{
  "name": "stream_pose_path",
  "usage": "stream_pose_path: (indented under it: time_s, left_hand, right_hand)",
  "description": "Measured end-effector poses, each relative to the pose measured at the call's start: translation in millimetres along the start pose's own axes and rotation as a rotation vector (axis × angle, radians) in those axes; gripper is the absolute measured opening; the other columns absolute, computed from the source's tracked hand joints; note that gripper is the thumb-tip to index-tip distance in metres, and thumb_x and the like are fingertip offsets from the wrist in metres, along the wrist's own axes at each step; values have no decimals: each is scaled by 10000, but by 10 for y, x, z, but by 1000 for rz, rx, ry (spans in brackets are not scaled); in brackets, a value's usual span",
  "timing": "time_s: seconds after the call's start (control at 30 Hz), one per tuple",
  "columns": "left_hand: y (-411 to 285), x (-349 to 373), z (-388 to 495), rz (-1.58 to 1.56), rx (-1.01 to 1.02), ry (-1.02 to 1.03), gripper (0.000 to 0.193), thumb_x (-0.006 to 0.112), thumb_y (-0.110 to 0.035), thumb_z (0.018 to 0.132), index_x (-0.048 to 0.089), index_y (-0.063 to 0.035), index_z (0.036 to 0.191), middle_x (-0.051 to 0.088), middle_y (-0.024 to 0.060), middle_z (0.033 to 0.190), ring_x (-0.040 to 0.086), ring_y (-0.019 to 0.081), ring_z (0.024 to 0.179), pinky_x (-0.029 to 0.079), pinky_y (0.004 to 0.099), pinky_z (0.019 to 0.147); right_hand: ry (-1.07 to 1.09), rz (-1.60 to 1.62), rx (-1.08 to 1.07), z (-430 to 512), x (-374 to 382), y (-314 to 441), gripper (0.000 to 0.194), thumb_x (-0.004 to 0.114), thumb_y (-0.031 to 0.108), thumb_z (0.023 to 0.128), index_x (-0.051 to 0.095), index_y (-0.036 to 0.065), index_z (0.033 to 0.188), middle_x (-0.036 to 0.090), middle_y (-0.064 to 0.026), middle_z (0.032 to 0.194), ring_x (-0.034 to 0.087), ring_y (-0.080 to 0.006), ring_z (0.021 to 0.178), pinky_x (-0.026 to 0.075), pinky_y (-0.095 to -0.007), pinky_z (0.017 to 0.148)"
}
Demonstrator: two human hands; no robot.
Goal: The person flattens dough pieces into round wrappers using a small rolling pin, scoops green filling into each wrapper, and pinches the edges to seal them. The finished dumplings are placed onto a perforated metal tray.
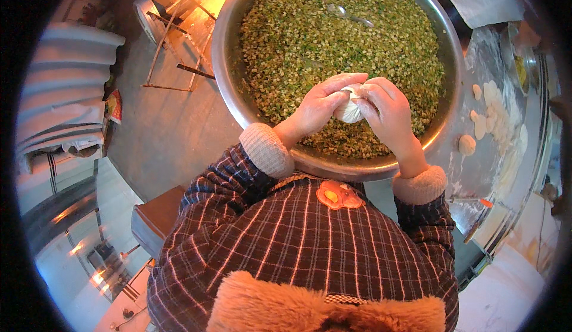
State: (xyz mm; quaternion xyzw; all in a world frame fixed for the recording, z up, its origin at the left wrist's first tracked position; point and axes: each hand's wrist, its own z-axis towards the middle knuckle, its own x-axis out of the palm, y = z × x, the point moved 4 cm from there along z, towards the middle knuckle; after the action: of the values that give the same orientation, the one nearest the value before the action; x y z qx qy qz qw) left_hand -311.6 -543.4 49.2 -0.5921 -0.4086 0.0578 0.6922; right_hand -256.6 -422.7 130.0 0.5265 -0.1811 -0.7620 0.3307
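Observation:
Between my two hands is a small pleated dough bun (350,110), its folds gathered toward the top. My left hand (318,104) cups it from the left, thumb lying along its upper edge. From the right, the fingers of my right hand (388,107) pinch the gathered dough. Both hands are over the near part of a large steel basin (229,77) filled with chopped green and pale vegetable filling (308,32). A metal spoon (353,15) lies on the filling toward the far side. The bun's underside is hidden.
On the right, a floured worktop (464,175) holds a dough ball (467,145) and several flat dough rounds (480,126). A metal frame (167,50) stands on the floor at upper left. Draped cloth (71,81) hangs at far left, and a brown stool (158,211) is beside me.

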Motion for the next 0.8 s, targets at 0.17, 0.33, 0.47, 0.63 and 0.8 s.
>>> stream_pose_path:
  time_s: [0.17,0.33,0.47,0.63,0.8]
  left_hand:
    - [-116,48,29,49,-6,15,406,447,-46,858,540,10,1250,519,94,1252,501,206,1156,384,324,1001]
    - [-209,-10,117,-160,-166,140,523,447,-36,769,502,28,1285,525,118,1263,524,213,1137,386,325,1001]
    - [-208,-146,122,-487,-63,-50,553,428,-195,823,433,61,1312,557,154,1245,526,262,1164,399,389,1005]
    - [42,-91,-49,-307,-105,-81,426,439,-391,927,550,-57,1166,624,73,1064,613,223,968,499,366,848]
    - [-60,-235,86,452,163,40,254,684,-119,760,625,-49,997,641,69,944,633,180,857,506,306,743]
  right_hand:
    - [87,-79,-37,69,43,14,160,662,44,741,576,35,875,596,-105,854,599,-303,813,504,-375,690]
    - [33,-74,-118,182,12,45,139,659,75,757,560,41,849,588,-105,842,597,-309,786,501,-380,679]
    - [4,-131,-42,199,58,-19,125,659,95,779,562,51,846,573,-106,809,591,-311,745,494,-384,660]
    - [80,1,20,150,192,-43,124,658,92,789,553,45,834,569,-117,802,584,-315,730,483,-390,637]
    - [282,86,-20,213,105,43,119,637,70,793,575,46,893,593,-128,846,597,-326,785,488,-391,685]
